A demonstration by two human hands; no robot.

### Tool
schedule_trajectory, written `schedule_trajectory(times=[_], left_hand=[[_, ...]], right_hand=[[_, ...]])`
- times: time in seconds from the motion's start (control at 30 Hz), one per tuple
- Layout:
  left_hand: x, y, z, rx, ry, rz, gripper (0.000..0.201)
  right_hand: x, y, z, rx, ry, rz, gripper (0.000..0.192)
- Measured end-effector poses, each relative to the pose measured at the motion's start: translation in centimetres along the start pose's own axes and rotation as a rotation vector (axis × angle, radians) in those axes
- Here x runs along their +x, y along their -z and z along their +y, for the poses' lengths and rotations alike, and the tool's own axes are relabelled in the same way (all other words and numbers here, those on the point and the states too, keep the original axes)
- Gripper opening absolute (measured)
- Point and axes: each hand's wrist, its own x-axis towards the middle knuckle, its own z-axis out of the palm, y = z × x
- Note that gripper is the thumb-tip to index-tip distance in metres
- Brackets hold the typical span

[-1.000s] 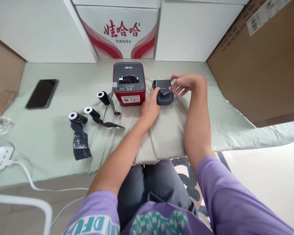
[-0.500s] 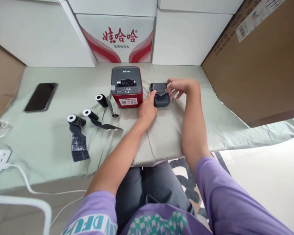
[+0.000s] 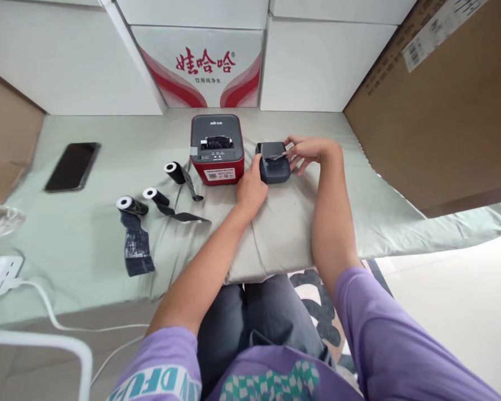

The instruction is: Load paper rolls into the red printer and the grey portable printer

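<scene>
Both bare forearms reach forward from short purple sleeves and draw toward each other at the far end. The left hand [image 3: 251,186] lies knuckles-up with its fingers curled, the thumb stretched forward. The right arm comes in with the elbow bent and the wrist turned inward. The right hand [image 3: 310,151] is palm-down, thumb and forefinger pinched together at the tips, the other fingers spread loosely below. The two hands are near each other but apart.

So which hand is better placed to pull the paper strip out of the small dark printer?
Probably the right hand: its fingertips are at the paper strip on the small dark printer. The left hand rests against the printer's left side, its grip steadying the body.
</scene>
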Motion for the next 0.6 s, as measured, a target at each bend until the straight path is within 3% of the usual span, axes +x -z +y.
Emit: schedule_trajectory(times=[0.13,0.3,0.6], left_hand=[[0.33,-0.41,-0.51,-0.066,-0.031,0.033,0.086],[0.37,-0.24,-0.25,-0.002,0.019,0.022,0.084],[-0.1,0.24,0.3,0.001,-0.042,0.017,0.082]], right_hand=[[0.32,0.33,0.37,-0.006,0.007,-0.035,0.052],[0.5,0.62,0.54,-0.028,0.022,-0.059,0.052],[0.03,0.88,-0.03,-0.104,-0.001,-0.095,0.07]])
